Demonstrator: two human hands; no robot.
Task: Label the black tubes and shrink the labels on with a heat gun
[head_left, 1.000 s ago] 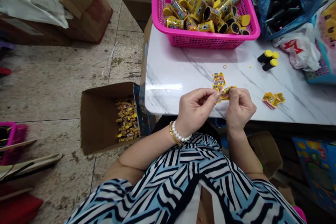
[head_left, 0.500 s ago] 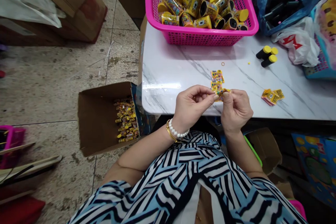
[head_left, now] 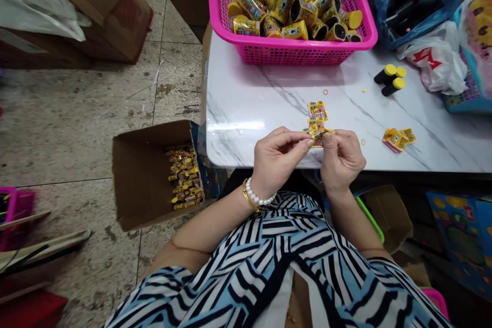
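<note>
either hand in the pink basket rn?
No, the left hand and right hand are both pinching at a small yellow printed piece, with the pink basket well beyond them.

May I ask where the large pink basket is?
In the head view, the large pink basket stands at upper centre on the table, beyond the left hand, left of the blue bag.

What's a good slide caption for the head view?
Left hand and right hand pinch a yellow printed piece, a pink basket of tubes beyond.
</note>
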